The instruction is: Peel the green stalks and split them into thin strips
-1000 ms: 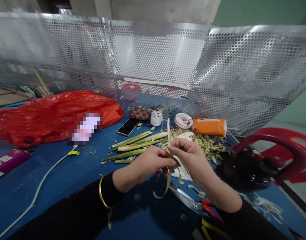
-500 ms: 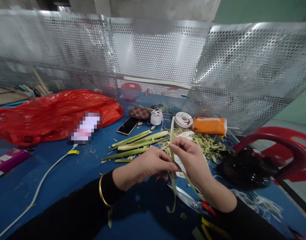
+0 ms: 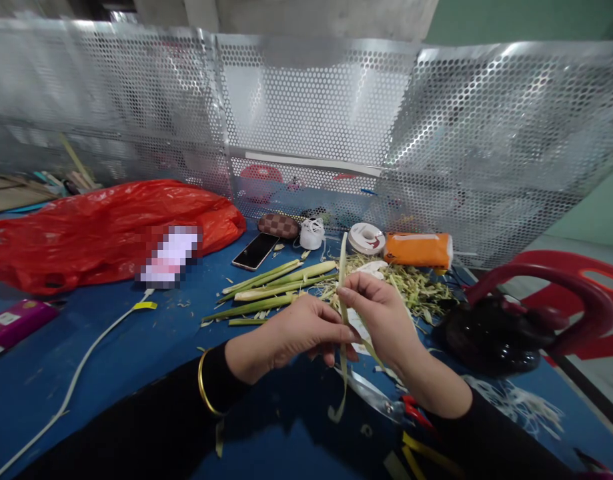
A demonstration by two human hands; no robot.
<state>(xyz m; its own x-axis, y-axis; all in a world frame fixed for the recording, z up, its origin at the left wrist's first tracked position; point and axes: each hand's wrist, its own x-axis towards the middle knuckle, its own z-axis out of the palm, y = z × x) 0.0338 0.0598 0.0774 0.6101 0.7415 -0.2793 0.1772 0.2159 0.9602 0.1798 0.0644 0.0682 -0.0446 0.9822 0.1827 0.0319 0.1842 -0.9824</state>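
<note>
Both hands pinch one long pale green leaf strip (image 3: 343,267) above the blue table (image 3: 136,347). My left hand (image 3: 296,330) grips it low, fingers closed. My right hand (image 3: 379,313) holds it a little higher between thumb and fingers. The strip stands up past my fingers and its lower end curls down toward the table. Red-handled scissors (image 3: 381,400) lie under my right wrist. Green stalks (image 3: 271,290) lie just beyond my left hand, beside a heap of shredded trimmings (image 3: 416,287).
A red plastic bag (image 3: 106,227) covers the left. A phone (image 3: 256,251), patterned pouch (image 3: 279,225), white thread spool (image 3: 312,234), tape roll (image 3: 366,239) and orange packet (image 3: 419,250) line the perforated metal screen (image 3: 311,127). A black bag (image 3: 491,337), red chair (image 3: 581,293), white cable (image 3: 86,363).
The leaf strip has turned more upright and its hanging tail has shifted; my hands have slid slightly along it while staying closed on it.
</note>
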